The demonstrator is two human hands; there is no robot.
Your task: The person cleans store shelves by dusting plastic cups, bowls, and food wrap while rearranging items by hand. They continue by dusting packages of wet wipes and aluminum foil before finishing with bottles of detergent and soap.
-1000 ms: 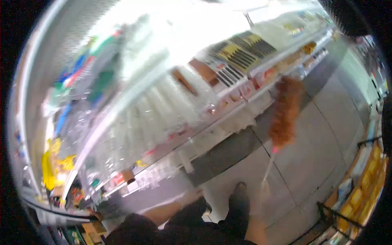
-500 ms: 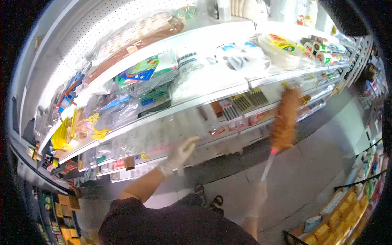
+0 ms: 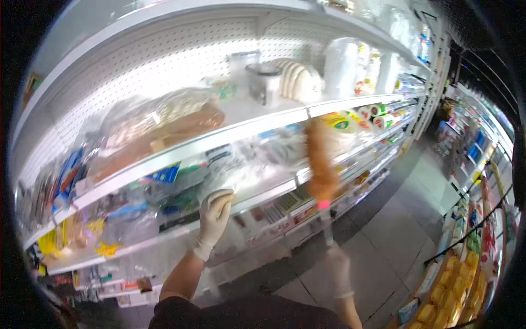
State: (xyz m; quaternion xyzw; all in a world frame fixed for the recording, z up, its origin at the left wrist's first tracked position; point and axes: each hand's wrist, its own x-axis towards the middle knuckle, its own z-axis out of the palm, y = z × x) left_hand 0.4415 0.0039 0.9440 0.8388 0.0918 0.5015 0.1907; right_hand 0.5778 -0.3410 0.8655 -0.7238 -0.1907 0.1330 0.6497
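Note:
My right hand [image 3: 338, 268], in a pale glove and blurred by motion, is closed round the handle of a brown duster [image 3: 319, 164]. A pink collar joins its fluffy head to the light handle. The duster stands nearly upright, its head overlapping the front edges of the shelves in this view. My left hand [image 3: 215, 216], gloved in white, is raised in front of the middle shelf [image 3: 263, 198], close to its edge. Its fingers are curled in towards the thumb, with nothing visible between them. Clear plastic packages [image 3: 246, 164] lie on the shelf just behind it.
On the upper shelf are a bagged item [image 3: 159, 123], a lidded grey container [image 3: 264, 85] and a row of white plates [image 3: 298, 81]. Wrapped rolls [image 3: 386, 119] sit further right. A low rack of yellow packs [image 3: 444, 288] borders the tiled floor [image 3: 383, 230] on the right.
My view has tilted up, showing more of the upper shelf. The duster has moved left and up across the shelf edges. My left hand is higher, its fingers more curled.

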